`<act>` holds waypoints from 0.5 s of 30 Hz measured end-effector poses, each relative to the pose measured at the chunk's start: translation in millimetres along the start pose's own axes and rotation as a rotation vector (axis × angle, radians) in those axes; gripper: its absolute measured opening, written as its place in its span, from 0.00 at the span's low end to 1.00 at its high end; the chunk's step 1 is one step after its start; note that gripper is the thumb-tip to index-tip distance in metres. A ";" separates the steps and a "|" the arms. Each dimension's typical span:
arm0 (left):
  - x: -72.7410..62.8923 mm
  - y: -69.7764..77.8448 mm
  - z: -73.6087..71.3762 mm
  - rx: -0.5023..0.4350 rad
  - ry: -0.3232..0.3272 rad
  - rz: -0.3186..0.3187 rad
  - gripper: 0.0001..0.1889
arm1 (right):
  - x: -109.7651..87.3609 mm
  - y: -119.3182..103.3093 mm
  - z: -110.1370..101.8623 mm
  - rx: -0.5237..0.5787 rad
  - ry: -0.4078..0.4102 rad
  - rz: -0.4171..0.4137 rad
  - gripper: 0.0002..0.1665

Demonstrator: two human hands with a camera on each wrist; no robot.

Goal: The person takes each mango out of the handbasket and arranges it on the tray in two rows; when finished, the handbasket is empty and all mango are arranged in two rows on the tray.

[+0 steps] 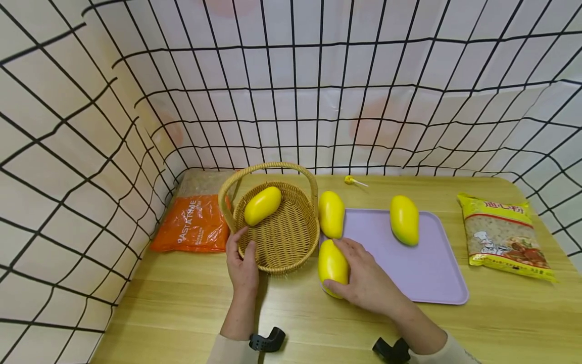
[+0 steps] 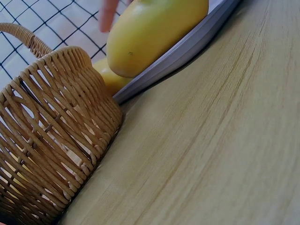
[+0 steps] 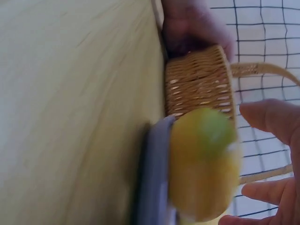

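Observation:
A wicker basket (image 1: 282, 253) with an arched handle holds one yellow mango (image 1: 262, 206). My left hand (image 1: 244, 270) grips the basket's near left rim, thumb on the inner side. Another mango (image 1: 331, 268) lies at the near left corner of a lilac tray (image 1: 423, 280). Over it is my right hand (image 1: 370, 280), thumb and fingers spread; the right wrist view shows the fingers a little apart from the mango (image 3: 201, 173). Behind that one, a mango (image 1: 331, 215) lies at the tray's left edge, beside the basket. A further mango (image 1: 404, 220) is toward the tray's far side.
An orange and clear bag (image 1: 195, 222) lies left of the basket. On the far right is a yellow printed food bag (image 1: 506, 237). A small yellow lollipop (image 1: 349, 180) lies near the table's back edge. White grid-patterned cloth (image 1: 309, 101) surrounds the back and sides.

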State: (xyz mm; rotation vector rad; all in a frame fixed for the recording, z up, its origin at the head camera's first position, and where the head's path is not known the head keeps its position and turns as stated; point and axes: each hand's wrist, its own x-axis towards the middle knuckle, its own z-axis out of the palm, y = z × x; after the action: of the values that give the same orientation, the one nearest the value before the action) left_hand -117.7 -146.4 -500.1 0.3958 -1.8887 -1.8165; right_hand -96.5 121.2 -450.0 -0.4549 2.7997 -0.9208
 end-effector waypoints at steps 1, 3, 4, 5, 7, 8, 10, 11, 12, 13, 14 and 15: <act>-0.1 -0.1 0.0 0.002 0.000 -0.001 0.18 | -1.3 -1.6 -1.1 -0.012 0.015 -0.009 0.56; -0.6 -0.2 -0.2 0.003 -0.002 -0.007 0.18 | -4.4 -7.3 -4.1 -0.035 0.048 -0.036 0.54; -0.8 -0.3 -0.3 0.003 -0.002 -0.008 0.18 | -6.4 -11.4 -5.8 -0.046 0.064 -0.052 0.53; -1.0 -0.4 -0.5 0.002 -0.004 -0.008 0.18 | -8.4 -16.5 -7.1 -0.053 0.078 -0.071 0.52; -1.3 -0.5 -0.9 0.001 -0.004 -0.008 0.18 | -11.8 -29.3 -9.4 -0.062 0.095 -0.107 0.50; -1.4 -0.3 -1.3 -0.002 -0.005 -0.008 0.18 | -13.1 -36.6 -10.0 -0.063 0.091 -0.121 0.49; -1.0 -0.4 -1.6 -0.003 -0.003 0.002 0.18 | -14.3 -52.1 -9.6 -0.064 0.077 -0.142 0.48; -1.0 -0.3 -1.7 -0.003 -0.002 0.008 0.18 | -13.7 -60.0 -8.5 -0.061 0.068 -0.150 0.47; -0.7 -0.3 -1.6 -0.002 -0.001 0.015 0.18 | -12.3 -67.9 -7.1 -0.055 0.058 -0.157 0.47; -0.6 -0.4 -1.3 -0.002 -0.001 0.024 0.18 | -10.6 -75.2 -5.3 -0.045 0.049 -0.162 0.47; -0.5 -0.6 -0.8 -0.004 -0.001 0.034 0.18 | -8.1 -82.1 -3.0 -0.029 0.045 -0.170 0.46; -0.4 -1.0 0.0 -0.004 -0.002 0.043 0.18 | -5.0 -88.2 -0.6 -0.013 0.045 -0.179 0.46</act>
State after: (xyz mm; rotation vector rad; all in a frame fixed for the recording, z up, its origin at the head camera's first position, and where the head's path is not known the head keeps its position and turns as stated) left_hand -117.5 -146.3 -501.2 0.3501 -1.8802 -1.7931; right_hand -71.1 55.8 -396.3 -0.7047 2.8432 -0.9597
